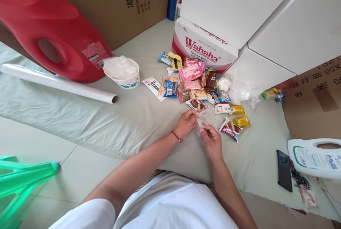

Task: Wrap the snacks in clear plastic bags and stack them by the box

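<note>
A clear plastic bag (211, 119) is pinched between my two hands in front of the snack pile. My left hand (185, 124), with a red string bracelet on its wrist, grips one edge of it, fingers closed. On the other side my right hand (211, 140) holds it between thumb and fingers. Just beyond my fingertips lies a wrapped chocolate snack (196, 105). Another wrapped snack (230, 129) is to the right of my right hand, near yellow-wrapped pieces (242, 121). Pink wafer packets (192, 71) top the heap of small packaged snacks.
A paper bowl (133, 80) with crumpled plastic inside stands left of the heap. A roll of film (61, 84) lies by a red jug (77, 44). Behind is a Wahaha carton (205, 46). At right are a phone (284, 171) and a white bottle (314, 154); a green stool (29, 175) is lower left.
</note>
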The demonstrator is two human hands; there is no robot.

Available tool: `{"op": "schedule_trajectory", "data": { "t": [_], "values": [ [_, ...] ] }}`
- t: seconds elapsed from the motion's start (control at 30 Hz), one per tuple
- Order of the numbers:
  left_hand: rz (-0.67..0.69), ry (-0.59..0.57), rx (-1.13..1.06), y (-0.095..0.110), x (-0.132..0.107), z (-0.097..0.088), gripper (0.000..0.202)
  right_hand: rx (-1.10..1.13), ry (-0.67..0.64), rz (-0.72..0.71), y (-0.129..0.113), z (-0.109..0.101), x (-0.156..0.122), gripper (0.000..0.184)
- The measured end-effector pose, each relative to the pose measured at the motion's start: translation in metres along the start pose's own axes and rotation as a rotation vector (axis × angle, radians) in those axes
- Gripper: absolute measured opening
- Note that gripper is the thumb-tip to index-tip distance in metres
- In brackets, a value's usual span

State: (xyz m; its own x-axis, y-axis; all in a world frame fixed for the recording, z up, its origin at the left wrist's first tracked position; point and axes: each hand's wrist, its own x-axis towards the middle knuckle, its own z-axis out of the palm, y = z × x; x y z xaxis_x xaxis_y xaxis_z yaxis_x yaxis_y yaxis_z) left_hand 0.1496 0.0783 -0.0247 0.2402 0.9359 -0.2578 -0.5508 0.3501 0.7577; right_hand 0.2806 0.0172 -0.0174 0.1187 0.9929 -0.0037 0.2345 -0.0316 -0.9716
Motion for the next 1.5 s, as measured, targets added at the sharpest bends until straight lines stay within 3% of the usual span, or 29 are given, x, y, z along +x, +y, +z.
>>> {"op": "schedule_trajectory", "data": {
  "t": [0.17, 0.37, 0.53, 0.67, 0.8, 0.97, 1.03, 1.13, 1.17, 1.23, 1.33, 1.4, 1.5],
  "values": [
    [-0.012, -0.007, -0.049, 0.003, -0.001, 0.002, 0.046, 0.282, 0.125, 0.153, 0.0, -0.008, -0.002, 0.03],
    [-0.008, 0.044, -0.102, 0.003, 0.002, 0.001, 0.039, 0.124, 0.177, -0.023, -0.001, -0.005, -0.011, 0.025],
    [-0.028, 0.095, -0.161, 0.009, 0.006, -0.006, 0.036, 0.215, 0.424, -0.052, -0.015, -0.011, -0.015, 0.025],
    [-0.066, 0.11, -0.275, 0.016, 0.007, -0.01, 0.035, 0.385, 0.595, 0.038, -0.024, -0.041, -0.02, 0.031],
    [-0.06, 0.112, -0.349, 0.02, 0.008, -0.012, 0.033, 0.442, 0.7, 0.175, -0.014, -0.08, -0.04, 0.037],
    [-0.087, 0.074, -0.34, 0.021, 0.007, -0.014, 0.03, 0.187, 0.613, 0.376, 0.013, -0.125, -0.072, 0.045],
    [-0.121, 0.045, -0.336, 0.021, 0.006, -0.014, 0.029, 0.03, 0.669, 0.333, 0.016, -0.139, -0.076, 0.045],
    [-0.165, -0.019, -0.308, 0.021, 0.004, -0.013, 0.027, -0.102, 0.873, 0.075, 0.002, -0.147, -0.067, 0.04],
    [-0.17, -0.037, -0.292, 0.021, 0.003, -0.012, 0.026, -0.125, 0.878, 0.005, -0.007, -0.145, -0.06, 0.04],
    [-0.164, -0.061, -0.251, 0.02, 0.002, -0.01, 0.026, -0.187, 0.746, -0.072, -0.026, -0.136, -0.039, 0.039],
    [-0.139, -0.075, -0.193, 0.019, 0.0, -0.008, 0.024, -0.33, 0.365, -0.154, -0.047, -0.113, -0.001, 0.034],
    [-0.123, -0.077, -0.167, 0.018, 0.0, -0.008, 0.024, -0.442, 0.181, -0.248, -0.05, -0.096, 0.021, 0.04],
    [-0.106, -0.058, -0.143, 0.015, 0.002, -0.008, 0.024, -0.625, 0.007, -0.346, -0.041, -0.073, 0.041, 0.051]
  ]
}}
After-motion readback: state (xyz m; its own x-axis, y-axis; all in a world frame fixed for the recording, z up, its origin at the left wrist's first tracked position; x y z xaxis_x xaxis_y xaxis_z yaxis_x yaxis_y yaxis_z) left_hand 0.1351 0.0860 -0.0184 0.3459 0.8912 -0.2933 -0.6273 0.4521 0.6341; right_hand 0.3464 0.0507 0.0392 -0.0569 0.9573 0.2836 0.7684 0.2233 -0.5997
